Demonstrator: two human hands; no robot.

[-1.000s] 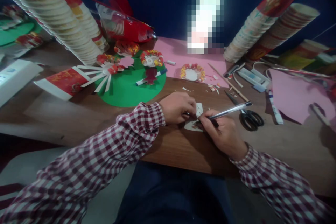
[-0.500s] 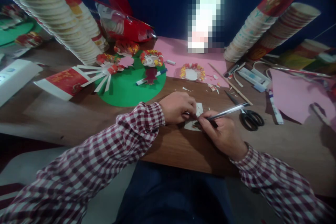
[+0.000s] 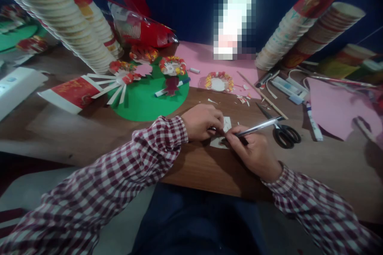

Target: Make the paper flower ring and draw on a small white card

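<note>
My right hand [image 3: 254, 149] is closed round a clear-barrelled pen [image 3: 259, 126], its back end slanting up to the right. Under both hands lies a small white piece of paper [image 3: 218, 142] with dark marks on it. My left hand [image 3: 203, 122] rests to the left of it, fingers curled down and closed at the tips. What those fingertips grip, if anything, is hidden. The two hands nearly meet above the paper. Just right of the pen are black-handled scissors [image 3: 286, 137], lying on the table.
A green disc [image 3: 140, 105] bears paper flowers and a marker [image 3: 161, 92]. Behind, pink paper [image 3: 194, 53] carries a ring-shaped piece [image 3: 219, 83], scraps and a wooden stick [image 3: 263, 95]. Tall paper-cup stacks [image 3: 79, 28] rise left and right [image 3: 281, 32]. A cut cup [image 3: 72, 93] lies left.
</note>
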